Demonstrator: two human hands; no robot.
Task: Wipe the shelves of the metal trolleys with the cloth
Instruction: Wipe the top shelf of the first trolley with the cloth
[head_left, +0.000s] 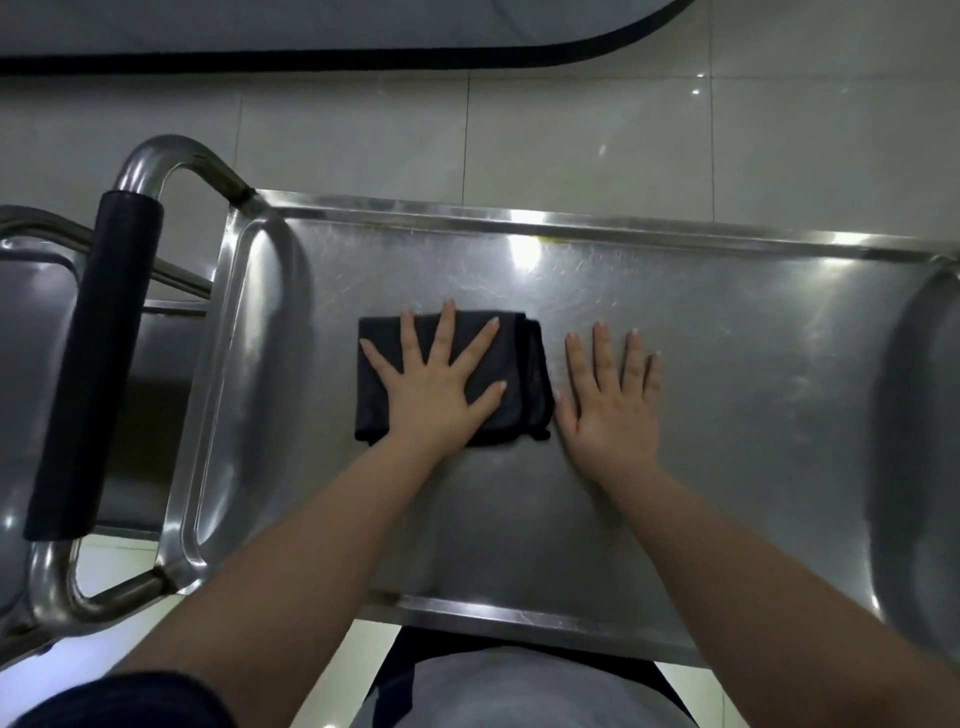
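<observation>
Two metal trolleys are in view, the near trolley (675, 322) and the left trolley (31, 322), the latter partly out of frame; one folded dark cloth (519, 364); two bare hands, the left hand (436, 395) and the right hand (610, 415); one black handle grip (98, 364); one grey black-edged surface (311, 26) beyond.

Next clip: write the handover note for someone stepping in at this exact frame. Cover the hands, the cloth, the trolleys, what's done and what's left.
Left hand: flat, fingers spread, pressing the folded dark cloth onto the near trolley's shelf.
Right hand: flat on bare metal, just right of the cloth, holding nothing.
Cloth: lies left of the shelf's middle.
Second trolley: at the left edge, beyond the handle.
Done: the frame does not show how much of this shelf has been wiped.
Left: probably the rest of this shelf, any lower shelves (hidden from here) and the second trolley.
</observation>
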